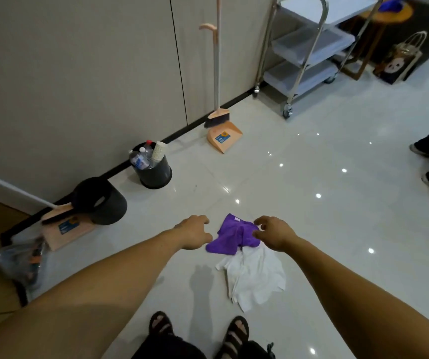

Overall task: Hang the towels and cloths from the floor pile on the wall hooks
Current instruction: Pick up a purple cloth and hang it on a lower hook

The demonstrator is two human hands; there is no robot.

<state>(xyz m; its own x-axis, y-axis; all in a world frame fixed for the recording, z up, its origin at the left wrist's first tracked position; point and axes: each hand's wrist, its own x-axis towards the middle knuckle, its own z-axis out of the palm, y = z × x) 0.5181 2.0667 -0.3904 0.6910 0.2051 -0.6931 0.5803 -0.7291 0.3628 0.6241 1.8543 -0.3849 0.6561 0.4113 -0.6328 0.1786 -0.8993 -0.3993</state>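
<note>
Head view shows both bare arms stretched forward and down over the tiled floor [325,216], where a white cloth [255,278] lies under a purple cloth [231,237] at its far edge, the right hand [275,235] pinching the purple cloth's right side and the left hand [195,231] loosely curled, holding nothing, just beside its left side.

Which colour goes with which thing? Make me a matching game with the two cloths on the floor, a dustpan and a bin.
Things:
1. far cloth
2. near cloth
3. dustpan
4. bin

Colours:
A. black
B. white
C. purple
D. peach

Pairs: 1-C, 2-B, 3-D, 4-A
</note>
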